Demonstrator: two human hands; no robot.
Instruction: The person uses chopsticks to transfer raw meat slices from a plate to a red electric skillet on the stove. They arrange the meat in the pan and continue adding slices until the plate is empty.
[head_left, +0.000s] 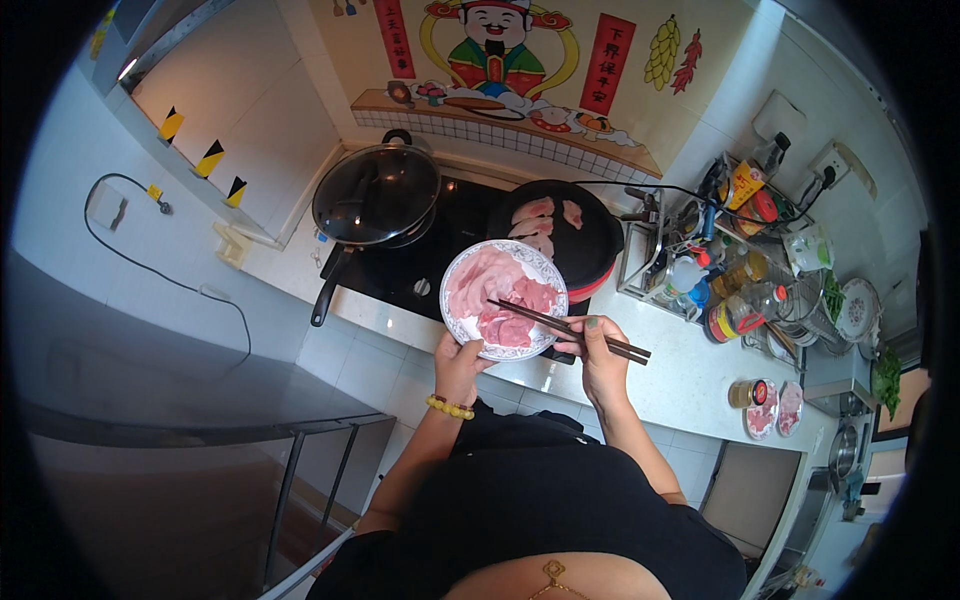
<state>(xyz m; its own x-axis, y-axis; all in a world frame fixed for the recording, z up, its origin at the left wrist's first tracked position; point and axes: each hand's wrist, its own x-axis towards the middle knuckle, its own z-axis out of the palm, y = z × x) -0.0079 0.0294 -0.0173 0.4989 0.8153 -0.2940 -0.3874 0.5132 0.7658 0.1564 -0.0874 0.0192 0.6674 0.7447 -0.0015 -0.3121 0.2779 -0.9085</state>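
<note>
My left hand (459, 367) grips the lower rim of a white patterned plate (551, 274) heaped with raw sliced meat (487, 281). A pair of dark chopsticks (562, 326) is in my right hand (596, 349), their tips over the meat in the middle of the plate. Just beyond the plate's upper right side stands a black round pan with a red base (589, 251). Several pale pink meat slices (532, 225) lie on its left part and one slice (572, 214) lies apart near the top. The plate hides the pan's lower left edge.
A glass-lidded wok (375, 195) sits on the black cooktop (461, 202) at left, its handle (334, 289) jutting over the counter edge. Right of the pan are a wire rack (637, 259) with bottles, and a power cord (660, 186). Farther right stand a jar (746, 394) and two plates of meat (790, 409).
</note>
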